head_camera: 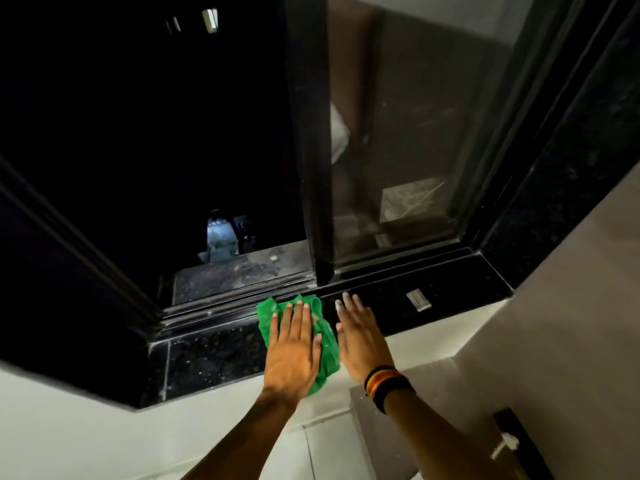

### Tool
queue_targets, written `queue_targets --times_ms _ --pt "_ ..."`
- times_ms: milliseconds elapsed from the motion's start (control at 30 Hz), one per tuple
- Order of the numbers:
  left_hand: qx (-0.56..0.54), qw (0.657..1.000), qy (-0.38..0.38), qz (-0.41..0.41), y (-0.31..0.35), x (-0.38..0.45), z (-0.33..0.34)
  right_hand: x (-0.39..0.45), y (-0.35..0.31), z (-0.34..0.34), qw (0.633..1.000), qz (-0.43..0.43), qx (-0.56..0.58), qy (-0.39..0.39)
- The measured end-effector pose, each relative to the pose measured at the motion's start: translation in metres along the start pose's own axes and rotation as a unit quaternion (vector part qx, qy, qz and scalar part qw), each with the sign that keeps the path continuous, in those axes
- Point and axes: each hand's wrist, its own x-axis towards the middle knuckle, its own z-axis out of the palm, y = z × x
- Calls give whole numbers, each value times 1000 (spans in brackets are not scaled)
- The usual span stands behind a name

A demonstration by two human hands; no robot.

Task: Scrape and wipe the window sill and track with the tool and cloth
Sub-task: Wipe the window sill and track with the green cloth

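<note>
A green cloth lies on the black granite window sill, reaching up to the window track. My left hand presses flat on the cloth with its fingers spread. Just to the right, my right hand rests flat on the bare sill, fingers together and holding nothing; dark bands circle its wrist. A small silvery scraper tool lies on the sill farther right, apart from both hands.
The sliding window is open on the left, with a dusty outer ledge beyond the track. A black sash frame and glass pane stand at centre and right. White wall lies below the sill.
</note>
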Motion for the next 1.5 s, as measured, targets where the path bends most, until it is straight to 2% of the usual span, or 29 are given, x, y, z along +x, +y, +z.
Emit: queue_targets --times_ms 67,167,267,467,533,633,767,867,933,1033,1133,1233,1367,1500 --pt "12 999 -39 -2 -20 -5 5 4 -12 18 998 27 -49 -40" --pt "6 999 -46 8 -28 -6 5 2 -8 28 996 37 -81 -32" --pt "14 999 -42 -16 -58 -23 5 1 -6 31 998 22 -64 -14" --pt "-3 990 -8 -143 -172 -86 -12 -2 -16 31 996 54 -62 -36" --pt "-6 981 -3 -193 -192 -99 -20 -2 -23 31 996 56 -63 -29" --pt "-23 966 -18 -258 -181 -91 -23 -3 -23 31 996 53 -64 -32" --pt "-55 930 -17 -364 -139 -89 -25 -3 -22 29 996 55 -55 -42" --pt "-82 906 -9 -414 -124 -93 -23 -4 -20 31 996 55 -54 -40" --pt "-77 911 -12 -405 -127 -86 -24 -3 -18 33 997 52 -53 -33" --pt "-18 952 -28 -305 -148 -78 -22 -3 -16 36 998 42 -48 -20" --pt "-21 964 -38 -261 -172 -81 -17 -4 -12 37 998 33 -52 -19" --pt "-20 958 -16 -287 -171 -82 -16 -4 -9 36 998 25 -51 -28" --pt "-54 923 4 -380 -149 -84 -17 0 -14 27 997 39 -45 -50" --pt "-51 911 -5 -410 -137 -93 -21 -38 -58 24 999 -11 52 0"
